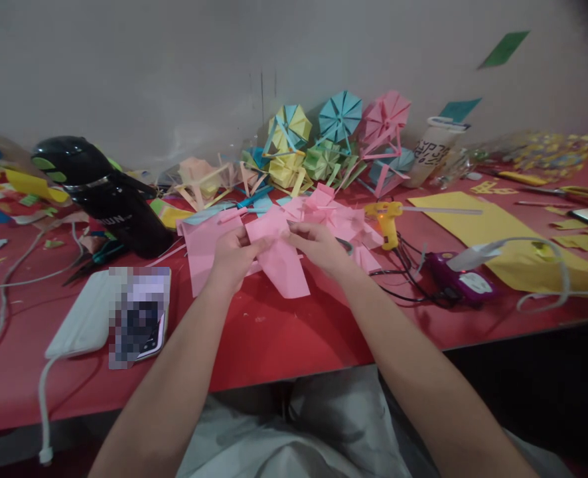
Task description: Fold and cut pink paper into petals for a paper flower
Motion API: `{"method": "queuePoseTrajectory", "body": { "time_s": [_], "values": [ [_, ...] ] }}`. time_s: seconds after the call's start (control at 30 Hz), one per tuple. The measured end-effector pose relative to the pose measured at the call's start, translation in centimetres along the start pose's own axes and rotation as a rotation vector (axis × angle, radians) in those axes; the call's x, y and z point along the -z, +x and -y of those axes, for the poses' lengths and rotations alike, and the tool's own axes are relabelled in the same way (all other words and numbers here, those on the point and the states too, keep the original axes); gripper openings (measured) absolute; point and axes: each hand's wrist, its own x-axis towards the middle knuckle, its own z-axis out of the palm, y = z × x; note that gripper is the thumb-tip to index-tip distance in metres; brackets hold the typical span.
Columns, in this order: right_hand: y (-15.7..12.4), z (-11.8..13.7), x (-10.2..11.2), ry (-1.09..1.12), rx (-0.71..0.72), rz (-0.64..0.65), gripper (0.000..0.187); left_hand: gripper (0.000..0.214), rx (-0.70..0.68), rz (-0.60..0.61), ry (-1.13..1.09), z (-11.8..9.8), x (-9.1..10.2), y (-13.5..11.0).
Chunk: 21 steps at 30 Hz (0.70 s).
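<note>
Between my two hands is a creased piece of pink paper (287,265), tilted above the red table. My left hand (233,255) pinches its left edge between thumb and fingers. At its upper right, my right hand (316,242) grips the paper with the fingertips pressed together. Behind my left hand lies a flat pink sheet (202,249). More folded pink paper pieces (341,219) are heaped just beyond my right hand. A yellow glue gun (387,222) with a lit orange spot stands to the right of that heap.
Folded paper umbrellas (341,116) lean against the wall at the back. A black bottle (119,206), a white power bank (87,312) and a phone (142,318) are on the left. Right are a purple power socket (460,279), cables, yellow paper (503,232) and scissors (580,192).
</note>
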Motion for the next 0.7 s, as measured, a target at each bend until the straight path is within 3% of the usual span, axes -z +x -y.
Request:
{"method": "queuePoseTrajectory", "body": {
  "time_s": [0.23, 0.5, 0.7],
  "values": [
    [-0.3, 1.0, 0.1, 0.085, 0.07, -0.06, 0.052, 0.038, -0.073, 0.093, 0.076, -0.2, -0.3, -0.5],
    [-0.6, 1.6, -0.1, 0.008, 0.134, -0.101, 0.054, 0.039, -0.242, -0.029, 0.072, -0.6, -0.4, -0.9],
    [-0.7, 1.7, 0.0, 0.023, 0.219, -0.085, 0.044, 0.038, -0.259, 0.045, 0.098, -0.4, 0.1, -0.5]
  ]
}}
